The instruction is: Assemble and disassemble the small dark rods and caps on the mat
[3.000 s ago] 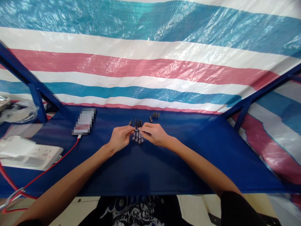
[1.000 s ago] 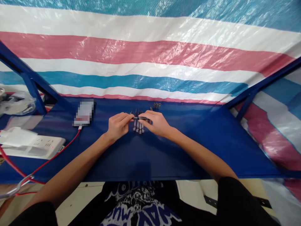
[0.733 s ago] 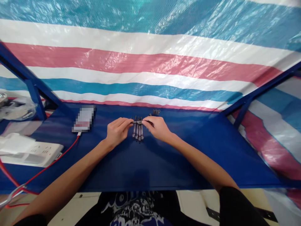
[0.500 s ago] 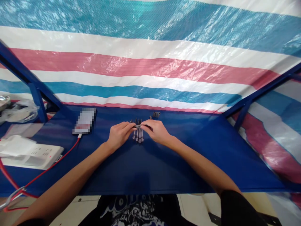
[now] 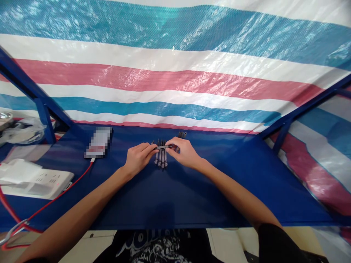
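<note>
My left hand [image 5: 138, 157] and my right hand [image 5: 184, 152] meet over the blue table [image 5: 175, 190], both pinching the ends of one thin dark rod [image 5: 163, 147] held crosswise. Under it lies a row of several similar dark rods [image 5: 161, 157], side by side and pointing away from me. A few short dark tube pieces [image 5: 182, 134] lie just beyond my right hand near the striped sheet. Fingers of both hands are closed.
A phone [image 5: 98, 141] with a red cable [image 5: 63, 190] lies at the left. A white power strip [image 5: 35, 179] sits at the far left edge. A striped plastic sheet [image 5: 175, 73] walls off the back and right. Blue frame bars [image 5: 41, 109] stand at left.
The hands stay together over the rod row; the crosswise rod has shifted slightly between the fingers. The view bobbed up and down.
</note>
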A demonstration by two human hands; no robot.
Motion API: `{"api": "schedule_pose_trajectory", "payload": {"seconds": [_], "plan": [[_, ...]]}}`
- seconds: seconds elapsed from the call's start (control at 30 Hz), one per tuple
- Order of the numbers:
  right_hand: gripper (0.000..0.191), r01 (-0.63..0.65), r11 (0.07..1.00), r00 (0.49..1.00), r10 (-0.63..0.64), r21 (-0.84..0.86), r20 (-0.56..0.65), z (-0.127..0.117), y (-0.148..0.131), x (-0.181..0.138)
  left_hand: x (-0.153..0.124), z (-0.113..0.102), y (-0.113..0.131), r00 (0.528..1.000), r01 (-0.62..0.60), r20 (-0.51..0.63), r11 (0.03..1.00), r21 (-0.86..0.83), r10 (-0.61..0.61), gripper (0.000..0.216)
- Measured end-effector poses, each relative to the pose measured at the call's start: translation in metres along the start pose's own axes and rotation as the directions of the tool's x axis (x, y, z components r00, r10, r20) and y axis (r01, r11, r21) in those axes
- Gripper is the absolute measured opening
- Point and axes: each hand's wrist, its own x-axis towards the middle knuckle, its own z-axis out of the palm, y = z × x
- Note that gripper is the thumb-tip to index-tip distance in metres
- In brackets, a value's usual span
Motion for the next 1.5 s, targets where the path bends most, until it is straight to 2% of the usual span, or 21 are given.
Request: {"api": "schedule_pose_trajectory", "payload": {"seconds": [0.47,0.87,1.1,1.5], "plan": [[0.011,0.015,0.999,1.000,-0.015,0.031,0.003,0.0007,-0.0007,-0.0005,0.0004,-0.0013,0.0000,0.999,-0.053,-0.004,0.999,0.008,0.053,0.016],[0.007,0.020,0.998,0.999,-0.017,0.063,-0.047,0.0033,-0.0035,-0.0018,0.0007,-0.0022,0.0010,0.995,-0.101,-0.030,0.995,-0.023,0.100,0.016],[0.007,-0.021,0.998,0.999,0.022,0.065,-0.024,0.0046,-0.0016,-0.0015,0.0003,-0.0018,-0.0017,0.998,-0.062,-0.025,0.998,-0.032,0.061,0.016],[0.011,-0.031,0.997,1.000,0.031,0.075,0.001,0.0038,-0.0003,-0.0011,0.0010,-0.0030,-0.0015,0.996,-0.075,-0.046,0.996,-0.041,0.073,0.017]]}}
